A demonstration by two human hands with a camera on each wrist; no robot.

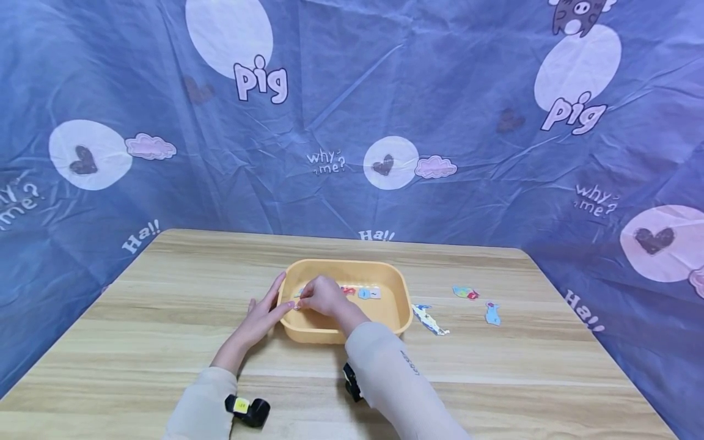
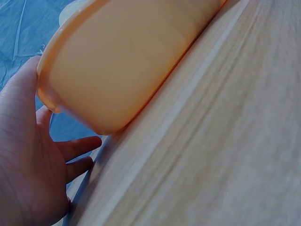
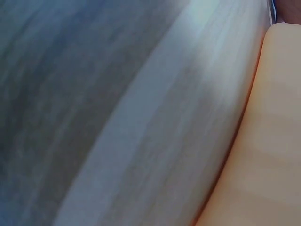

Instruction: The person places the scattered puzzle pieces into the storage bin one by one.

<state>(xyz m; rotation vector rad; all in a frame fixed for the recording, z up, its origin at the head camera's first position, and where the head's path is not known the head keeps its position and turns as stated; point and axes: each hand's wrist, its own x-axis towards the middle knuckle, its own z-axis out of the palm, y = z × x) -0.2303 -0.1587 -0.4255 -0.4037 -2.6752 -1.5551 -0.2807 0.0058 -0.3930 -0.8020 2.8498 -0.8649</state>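
A yellow plastic basin (image 1: 343, 335) stands on the table. My left hand (image 1: 258, 324) holds its left end, thumb over the rim and fingers along the outer wall. In the left wrist view, the lower fingers spread below the rim beside the basin's side. Reaching inside, my right hand (image 1: 324, 296) pinches a small flat piece (image 1: 297, 307) near the left thumb tip; its print is too small to read. Other flat printed pieces lie in the basin: a red one (image 1: 349, 291) and a blue-and-grey one (image 1: 368, 293). The right wrist view shows the basin's outer wall (image 3: 263, 155).
Right of the basin on the wooden table (image 1: 137, 342) lie a long white-and-blue piece (image 1: 430, 320), a multicoloured piece (image 1: 466, 293) and a light-blue piece (image 1: 492, 314). A blue printed cloth (image 1: 330, 91) hangs behind the table.
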